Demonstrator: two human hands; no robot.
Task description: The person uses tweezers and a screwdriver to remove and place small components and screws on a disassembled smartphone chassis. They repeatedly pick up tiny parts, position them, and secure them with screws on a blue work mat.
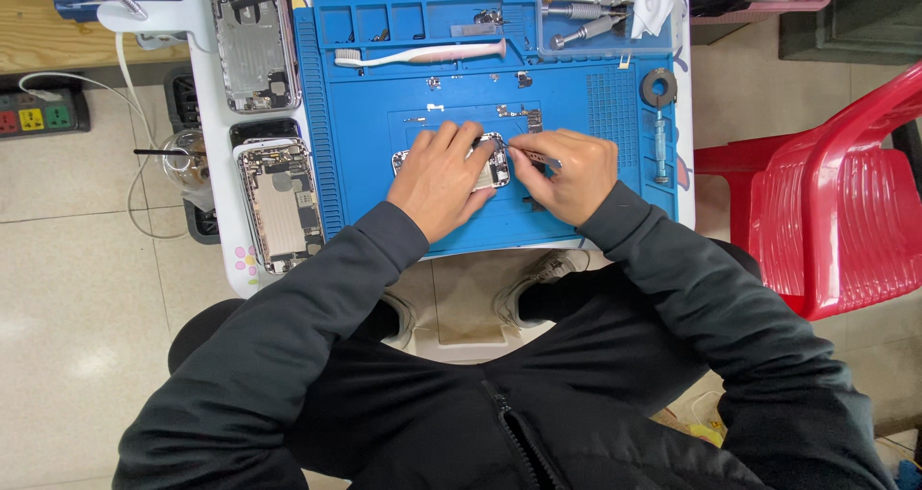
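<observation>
**Opened Phone Held Flat on the Repair Mat**

We pressed our left hand (440,178) flat over the opened phone (492,163), fingers spread across its upper face, pinning it against the blue repair mat (576,134). Only the right end of the phone's metal frame showed past our fingertips.

We closed our right hand (567,173) on a thin tool (530,153), fingers pressed together around it. The tool's tip touched the phone's exposed edge, just beside our left fingertips. Most of the tool was hidden inside the grip, so we could not tell its kind.

Beyond the grip, small screws and brackets (526,117) lay loose on the mat, and farther off a pink-handled toothbrush (423,56) lay crosswise. Well left of our left hand, two more opened phone housings (254,38) (280,205) lay face up off the mat. Right of our right hand stood a dark ring (659,87) and a clear syringe (661,144).
</observation>
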